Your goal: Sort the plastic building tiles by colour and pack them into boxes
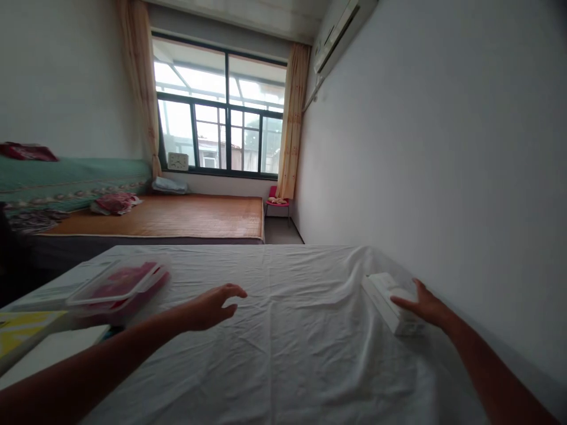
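Observation:
My left hand hovers over the middle-left of the white cloth, fingers bent and thumb apart, with nothing in it. My right hand is at the right end of the table, thumb and fingers spread over a long white box. The thumb overlaps the top of the box; whether it touches cannot be told. Left of my left hand is a clear plastic container with a lid and dark red contents.
At the left edge lie a yellow and white item and a white flat item, partly behind my forearm. A wall runs along the right side. Beyond the table are a bed, a red chair and a window.

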Tool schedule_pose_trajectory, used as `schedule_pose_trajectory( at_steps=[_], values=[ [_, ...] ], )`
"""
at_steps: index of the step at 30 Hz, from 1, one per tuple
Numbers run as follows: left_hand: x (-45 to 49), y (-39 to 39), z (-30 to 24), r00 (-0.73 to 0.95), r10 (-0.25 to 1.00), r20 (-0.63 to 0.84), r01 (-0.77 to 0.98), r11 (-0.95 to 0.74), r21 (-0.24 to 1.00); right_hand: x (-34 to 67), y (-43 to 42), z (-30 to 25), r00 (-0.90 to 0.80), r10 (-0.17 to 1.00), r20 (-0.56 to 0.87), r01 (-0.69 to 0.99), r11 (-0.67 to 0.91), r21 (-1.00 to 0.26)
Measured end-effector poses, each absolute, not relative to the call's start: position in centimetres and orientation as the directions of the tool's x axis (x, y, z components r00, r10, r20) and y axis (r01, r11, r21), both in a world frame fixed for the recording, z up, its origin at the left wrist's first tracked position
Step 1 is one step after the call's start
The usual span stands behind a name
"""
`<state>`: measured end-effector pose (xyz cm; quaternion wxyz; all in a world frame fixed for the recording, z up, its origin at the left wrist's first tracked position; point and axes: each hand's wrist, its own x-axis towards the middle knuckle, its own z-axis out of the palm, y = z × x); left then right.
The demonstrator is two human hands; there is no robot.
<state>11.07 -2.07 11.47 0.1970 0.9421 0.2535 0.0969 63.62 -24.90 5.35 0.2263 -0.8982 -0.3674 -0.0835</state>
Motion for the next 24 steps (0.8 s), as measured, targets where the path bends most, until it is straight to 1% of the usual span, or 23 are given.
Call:
schedule_pose_trajectory(
  at_steps=[2, 3, 8, 10, 12, 15, 18, 20, 22, 24],
  values=[
    [12.2, -3.7, 10.6, 0.878, 0.47, 0.086, 0.394, -0.814, 0.427, 63.8, -25.6, 3.4, 0.708, 0.67, 0.222, 0.698, -0.617, -0.365],
    [12.5, -4.6, 10.0, 0.887, 0.452, 0.093, 0.373, -0.821, 0.433, 63.5, -25.7, 2.4, 0.701, 0.681, 0.21, 0.703, -0.611, -0.365],
    [12.0, -9.7, 7.6, 0.899, 0.421, 0.117, 0.323, -0.821, 0.47, 62.1, -25.6, 0.2, 0.727, 0.632, 0.268, 0.686, -0.666, -0.292],
    [11.0, -11.6, 7.1, 0.898, 0.429, 0.098, 0.337, -0.814, 0.473, 61.9, -25.1, 0.1, 0.725, 0.637, 0.262, 0.689, -0.663, -0.292],
    [9.7, -12.8, 6.7, 0.884, 0.461, 0.076, 0.381, -0.804, 0.457, 60.8, -23.9, 0.3, 0.683, 0.67, 0.292, 0.73, -0.614, -0.3],
    [7.2, -13.4, 5.8, 0.842, 0.535, 0.069, 0.459, -0.778, 0.428, 55.2, -20.9, 1.5, 0.525, 0.764, 0.375, 0.849, -0.437, -0.298],
    [4.6, -13.4, 5.1, 0.802, 0.59, 0.095, 0.501, -0.751, 0.431, 45.1, -17.0, 3.5, 0.293, 0.868, 0.401, 0.93, -0.16, -0.332],
    [3.2, -13.5, 4.9, 0.791, 0.6, 0.118, 0.502, -0.748, 0.434, 37.4, -14.3, 4.9, 0.143, 0.907, 0.397, 0.921, 0.025, -0.388],
    [2.0, -13.8, 5.0, 0.794, 0.594, 0.128, 0.501, -0.759, 0.416, 30.1, -11.5, 5.9, 0.024, 0.928, 0.372, 0.89, 0.149, -0.431],
    [0.8, -14.0, 5.2, 0.783, 0.607, 0.132, 0.527, -0.761, 0.378, 24.1, -8.8, 6.4, -0.019, 0.947, 0.321, 0.867, 0.175, -0.467]
  ],
)
